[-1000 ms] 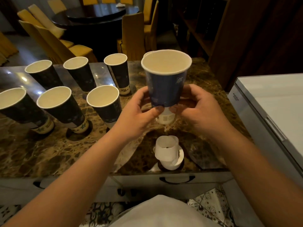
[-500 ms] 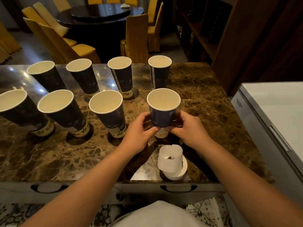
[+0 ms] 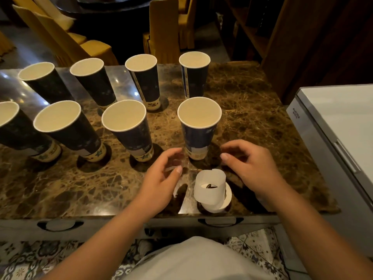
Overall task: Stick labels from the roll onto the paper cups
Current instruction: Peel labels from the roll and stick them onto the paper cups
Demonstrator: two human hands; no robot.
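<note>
I'm seeing the nearest paper cup (image 3: 198, 128) standing upright on the marble table (image 3: 252, 122), mouth up, long axis vertical, white label low on its near side. My left hand (image 3: 161, 178) is hovering just left of its base, fingers loosely curled, holding nothing, not touching the cup. My right hand (image 3: 252, 168) is hovering just right of the base, fingers relaxed and curved, also gripping nothing. The cup is sitting between both hands, slightly farther from me. The label roll (image 3: 213, 190) is lying flat near the table's front edge, axis vertical, a loose strip curling above it, between my wrists. Seven other cups (image 3: 125, 126) are standing upright in two rows to the left and behind.
</note>
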